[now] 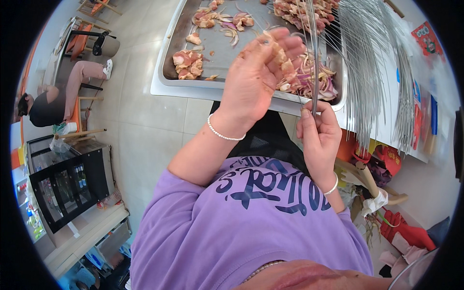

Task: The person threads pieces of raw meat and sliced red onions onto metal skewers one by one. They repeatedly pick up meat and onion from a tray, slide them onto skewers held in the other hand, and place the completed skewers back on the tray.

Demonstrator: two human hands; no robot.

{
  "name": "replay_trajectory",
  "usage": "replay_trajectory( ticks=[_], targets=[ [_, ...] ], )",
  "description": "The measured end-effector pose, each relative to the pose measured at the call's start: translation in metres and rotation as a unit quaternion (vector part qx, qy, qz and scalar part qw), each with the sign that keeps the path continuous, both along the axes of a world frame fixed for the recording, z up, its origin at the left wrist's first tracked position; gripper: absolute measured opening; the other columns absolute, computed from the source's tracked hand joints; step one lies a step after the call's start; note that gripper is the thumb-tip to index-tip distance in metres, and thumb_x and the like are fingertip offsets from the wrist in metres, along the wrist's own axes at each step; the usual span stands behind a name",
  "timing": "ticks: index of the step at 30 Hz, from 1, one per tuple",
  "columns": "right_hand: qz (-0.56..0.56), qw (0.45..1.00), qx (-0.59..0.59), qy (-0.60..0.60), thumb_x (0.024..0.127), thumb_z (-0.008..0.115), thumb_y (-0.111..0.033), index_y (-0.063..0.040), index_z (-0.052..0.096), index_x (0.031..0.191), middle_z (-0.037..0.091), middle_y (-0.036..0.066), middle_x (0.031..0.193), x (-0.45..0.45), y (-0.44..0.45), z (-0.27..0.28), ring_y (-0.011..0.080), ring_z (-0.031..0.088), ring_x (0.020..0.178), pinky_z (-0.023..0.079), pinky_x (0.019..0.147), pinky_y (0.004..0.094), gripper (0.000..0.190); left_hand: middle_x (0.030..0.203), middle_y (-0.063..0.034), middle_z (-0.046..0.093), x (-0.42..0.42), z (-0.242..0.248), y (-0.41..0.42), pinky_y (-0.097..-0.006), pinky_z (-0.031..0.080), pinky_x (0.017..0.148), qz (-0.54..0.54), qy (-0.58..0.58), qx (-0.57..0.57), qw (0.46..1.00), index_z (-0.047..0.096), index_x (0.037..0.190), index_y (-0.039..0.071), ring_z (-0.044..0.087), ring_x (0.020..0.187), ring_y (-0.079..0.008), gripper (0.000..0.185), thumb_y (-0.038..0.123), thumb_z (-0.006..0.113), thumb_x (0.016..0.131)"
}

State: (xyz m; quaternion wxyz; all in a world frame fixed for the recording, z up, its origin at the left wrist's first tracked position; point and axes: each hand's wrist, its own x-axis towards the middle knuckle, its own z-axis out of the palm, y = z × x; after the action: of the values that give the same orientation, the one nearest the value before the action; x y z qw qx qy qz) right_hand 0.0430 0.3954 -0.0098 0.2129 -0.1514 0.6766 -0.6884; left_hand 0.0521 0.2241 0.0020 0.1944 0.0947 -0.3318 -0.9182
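My left hand (261,69) is raised over the near edge of a metal tray (232,85), palm up, with its fingers curled around a strip of raw meat pieces (286,67) on a thin skewer. My right hand (319,134), lower and to the right, pinches the skewer's near end and also grips a bundle of long metal skewers (314,65). Sliced red onion (324,81) lies in the tray's near right corner, just beyond the hands. Small piles of raw meat (188,64) sit at the tray's left, and a larger heap of meat (304,12) at its far right.
Many loose metal skewers (362,72) fan across the white table right of the tray. Beyond them are plastic bags and a red packet (427,40). A wooden chair (369,181) stands at the right. A seated person (50,105) and a glass-door drinks fridge (65,185) are at the left.
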Motion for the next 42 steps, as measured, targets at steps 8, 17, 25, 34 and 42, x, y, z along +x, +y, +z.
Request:
replay_trajectory(
  ticks=[8, 17, 25, 34, 42],
  targets=[
    [0.017, 0.999, 0.042, 0.023, 0.097, 0.056, -0.003, -0.001, 0.056, 0.101, 0.052, -0.003, 0.063, 0.005, -0.001, -0.01, 0.0025, 0.045, 0.056, 0.036, 0.052, 0.0191, 0.004, 0.107, -0.0111, 0.058, 0.01, -0.029, -0.016, -0.0375, 0.051, 0.079, -0.063, 0.077, 0.036, 0.994, 0.051, 0.119, 0.004, 0.061, 0.099, -0.0269, 0.03, 0.027, 0.036, 0.107],
    [-0.023, 1.0, 0.007, -0.002, 0.099, 0.053, -0.002, -0.002, 0.053, 0.101, 0.05, -0.003, 0.068, -0.005, 0.015, -0.006, 0.0029, 0.045, 0.059, 0.036, 0.054, 0.0185, 0.002, 0.094, -0.0088, 0.064, -0.024, -0.012, -0.111, -0.035, 0.051, 0.077, 0.127, -0.148, -0.721, 0.665, 0.065, 0.109, 0.004, 0.063, 0.09, -0.024, 0.022, 0.017, 0.064, 0.091],
    [-0.025, 1.0, 0.002, -0.015, 0.099, 0.053, -0.002, -0.001, 0.053, 0.101, 0.05, -0.003, 0.069, -0.004, 0.02, -0.004, 0.0028, 0.046, 0.06, 0.037, 0.054, 0.0184, 0.002, 0.092, -0.0127, 0.067, -0.084, -0.033, -0.143, -0.0418, 0.052, 0.082, 0.006, -0.142, -0.947, 0.288, 0.068, 0.106, 0.006, 0.065, 0.09, -0.0328, 0.024, 0.012, 0.066, 0.083],
    [-0.015, 1.0, -0.003, -0.012, 0.099, 0.053, -0.002, -0.001, 0.053, 0.1, 0.05, -0.003, 0.067, -0.01, 0.024, -0.007, 0.003, 0.045, 0.059, 0.036, 0.054, 0.0187, 0.002, 0.117, -0.0218, 0.066, -0.05, 0.005, -0.138, -0.0383, 0.053, 0.098, -0.101, -0.181, -0.291, 0.934, 0.059, 0.115, -0.005, 0.064, 0.113, -0.0307, 0.037, 0.029, 0.048, 0.105],
    [0.004, 1.0, 0.005, -0.014, 0.099, 0.054, -0.003, -0.001, 0.055, 0.1, 0.05, -0.003, 0.066, -0.005, 0.022, -0.006, 0.0026, 0.045, 0.058, 0.036, 0.053, 0.0186, 0.003, 0.138, -0.0299, 0.048, -0.017, 0.019, -0.093, -0.0439, 0.048, 0.108, -0.128, -0.088, -0.053, 0.986, 0.041, 0.138, -0.01, 0.05, 0.13, -0.0396, 0.043, 0.02, 0.038, 0.107]
  ],
)
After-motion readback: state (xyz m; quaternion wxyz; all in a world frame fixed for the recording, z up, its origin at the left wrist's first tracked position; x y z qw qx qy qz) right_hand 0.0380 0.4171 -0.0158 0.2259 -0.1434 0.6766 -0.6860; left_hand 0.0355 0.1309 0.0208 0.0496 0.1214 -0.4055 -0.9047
